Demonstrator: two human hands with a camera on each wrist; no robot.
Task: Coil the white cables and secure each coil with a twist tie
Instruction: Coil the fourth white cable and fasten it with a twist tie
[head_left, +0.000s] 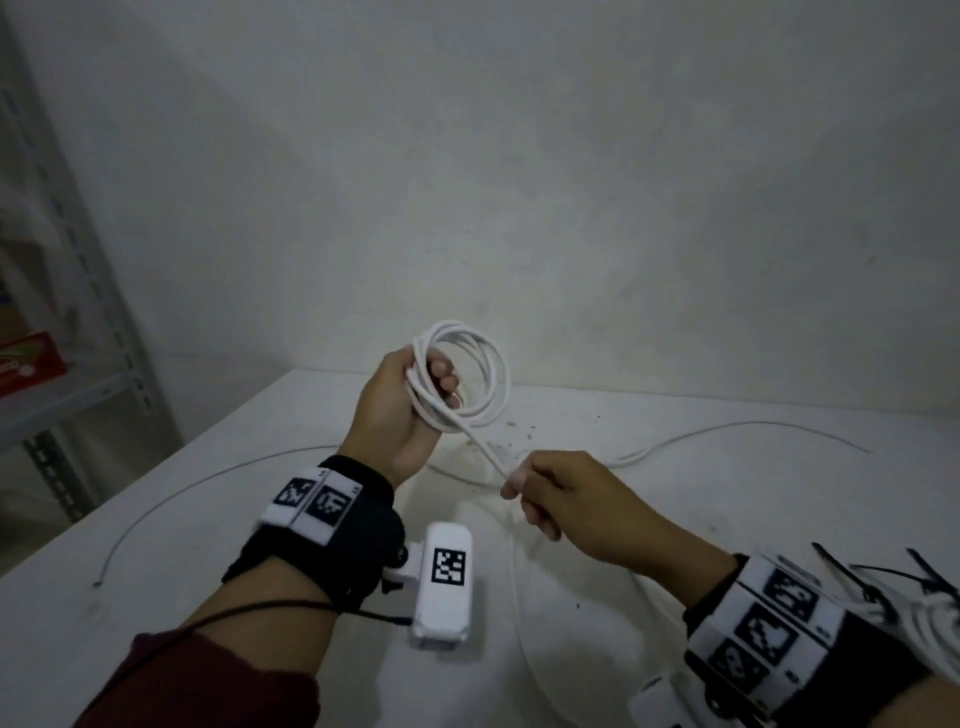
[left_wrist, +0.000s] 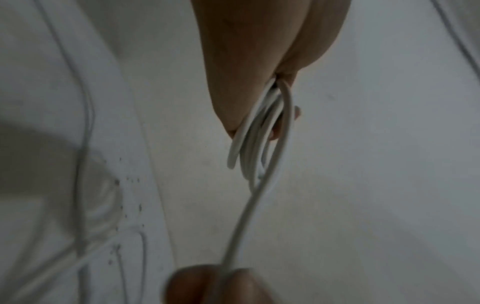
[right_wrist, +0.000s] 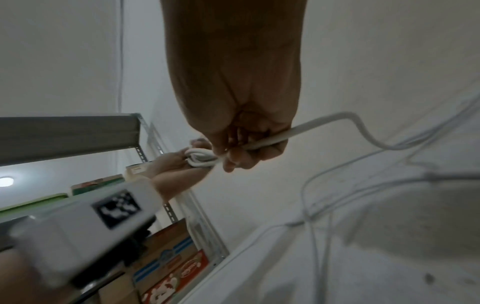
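Observation:
My left hand (head_left: 410, 400) is raised over the white table (head_left: 156, 571) and grips a coil of white cable (head_left: 485, 374) with several loops. A straight run of the same cable (head_left: 485, 447) slants down to my right hand (head_left: 540, 493), which pinches it between thumb and fingers. In the left wrist view the coil (left_wrist: 257, 144) hangs edge-on from the left hand's fingers (left_wrist: 228, 86), and the cable (left_wrist: 241, 226) drops to the right hand (left_wrist: 221, 286). The right wrist view shows the right hand (right_wrist: 241, 148) closed round the cable (right_wrist: 311, 127), with the coil (right_wrist: 200, 158) beyond it.
Loose white cable (head_left: 753, 428) trails over the table to the right, and a thin strand (head_left: 171, 499) curves to the left. Black ties and another white coil (head_left: 883, 587) lie at the right edge. A metal shelf with boxes (head_left: 31, 364) stands to the left.

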